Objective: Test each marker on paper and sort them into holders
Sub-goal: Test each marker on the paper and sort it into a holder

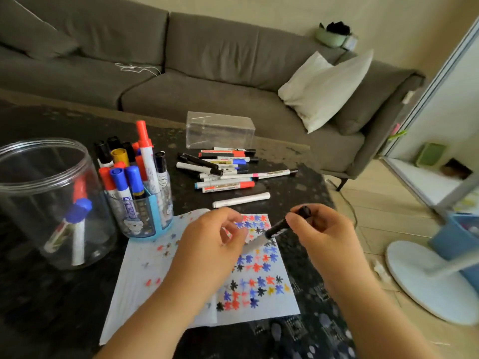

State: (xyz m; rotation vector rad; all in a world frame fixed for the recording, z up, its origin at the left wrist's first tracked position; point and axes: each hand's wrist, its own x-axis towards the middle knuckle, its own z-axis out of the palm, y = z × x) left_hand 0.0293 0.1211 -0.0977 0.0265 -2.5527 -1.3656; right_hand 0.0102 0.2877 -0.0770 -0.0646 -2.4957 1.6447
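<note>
Marker [274,230] over my paper [261,278], right hand [326,234] pinching its black cap, left hand [210,244] gripping its barrel.

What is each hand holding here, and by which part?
One black-capped marker spans both hands: the right hand grips its black cap end, the left hand pinches its white barrel end.

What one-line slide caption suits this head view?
Both hands hold a black-capped white marker above white paper dotted with coloured test marks.
</note>
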